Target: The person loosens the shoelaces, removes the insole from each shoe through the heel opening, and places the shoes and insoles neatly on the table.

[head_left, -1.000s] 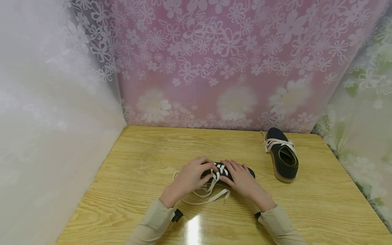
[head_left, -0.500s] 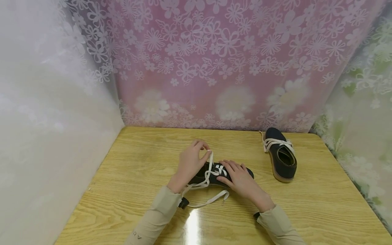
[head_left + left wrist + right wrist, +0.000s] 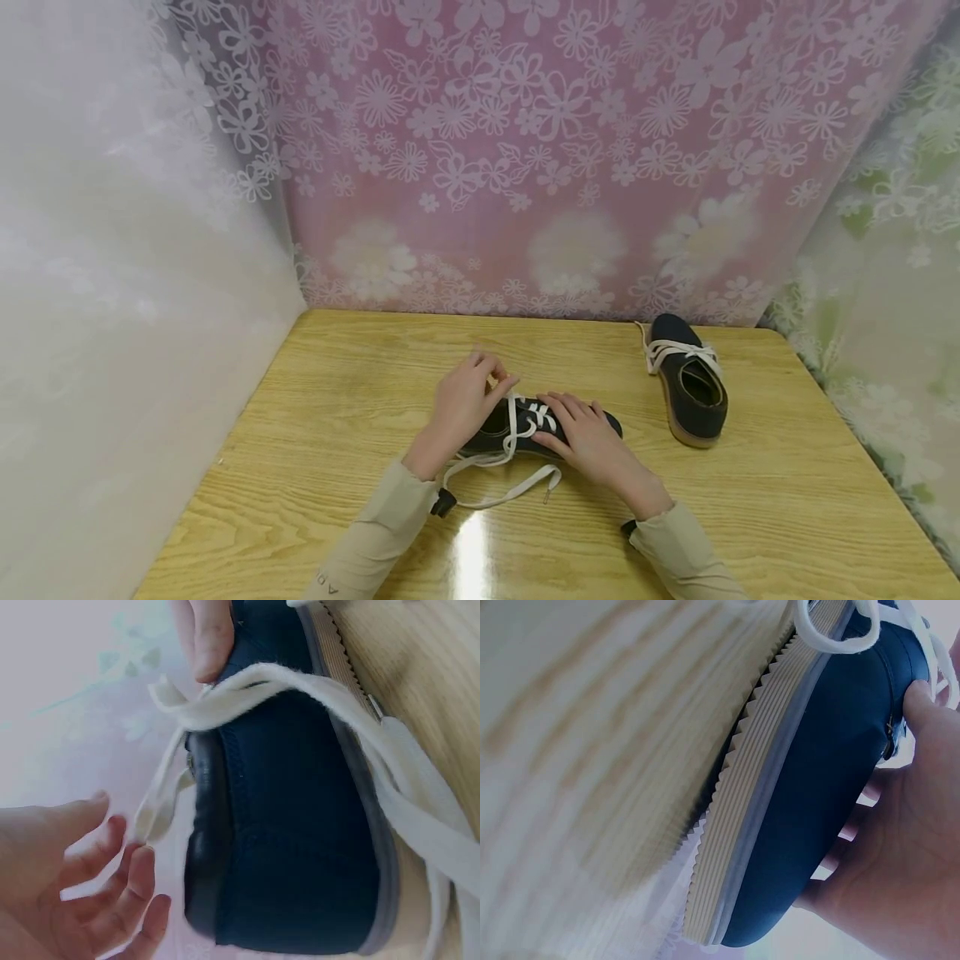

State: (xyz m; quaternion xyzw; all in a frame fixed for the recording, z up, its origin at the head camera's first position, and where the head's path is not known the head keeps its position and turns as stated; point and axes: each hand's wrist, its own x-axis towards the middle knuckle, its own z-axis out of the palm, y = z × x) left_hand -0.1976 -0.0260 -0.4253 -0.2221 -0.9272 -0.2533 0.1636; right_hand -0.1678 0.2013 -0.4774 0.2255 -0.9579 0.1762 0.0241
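Note:
A dark navy lace-up shoe (image 3: pixel 537 447) with a tan ribbed sole lies sideways on the table, toe to the right. My right hand (image 3: pixel 596 437) holds its front part, thumb on the near side and fingers over the top. My left hand (image 3: pixel 459 404) hovers above the shoe's opening, its loosely bent fingers apart from the thumb. In the left wrist view, a white shoelace (image 3: pixel 262 684) crosses over the shoe's side, and another strand dangles right by the left fingertips, not visibly pinched. A loose lace end curves across the table in front of the shoe.
A matching navy shoe (image 3: pixel 690 379) with white laces stands at the back right of the wooden table (image 3: pixel 337 375). A pink floral curtain (image 3: pixel 465 167) hangs behind the table, with pale sheets at both sides.
My left hand lifted from the laces, drew a lace strand up, then let it go; the strand now lies lower across the shoe. My right hand stayed on the shoe.

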